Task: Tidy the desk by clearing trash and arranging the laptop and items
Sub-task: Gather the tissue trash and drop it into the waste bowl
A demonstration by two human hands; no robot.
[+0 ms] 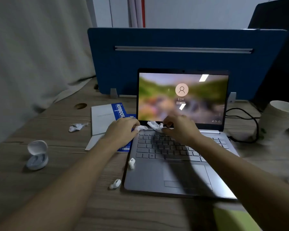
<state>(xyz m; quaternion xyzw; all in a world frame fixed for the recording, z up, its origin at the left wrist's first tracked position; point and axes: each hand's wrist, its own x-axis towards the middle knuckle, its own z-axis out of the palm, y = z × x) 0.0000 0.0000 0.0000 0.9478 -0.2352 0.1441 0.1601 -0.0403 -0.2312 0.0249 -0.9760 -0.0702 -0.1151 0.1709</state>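
Observation:
An open grey laptop (157, 177) stands mid-desk with its login screen lit. At the top of its keyboard lie crumpled white paper scraps (154, 125). My right hand (178, 129) pinches the larger scrap with curled fingers. My left hand (122, 129) closes on a smaller white scrap (141, 127) at the keyboard's top left corner. Another crumpled scrap (76, 127) lies on the desk to the left. One white earbud (131, 162) rests on the laptop's left edge, a second earbud (115, 184) on the desk beside it. Further left, the earbud case (37, 154) sits open.
A blue and white notebook (107, 120) lies left of the laptop, partly under it. A white paper cup (277, 119) and a black cable (247, 125) are at the right. A blue divider panel (173, 64) backs the wooden desk (57, 180). Something yellow-green (232, 219) shows at the bottom right.

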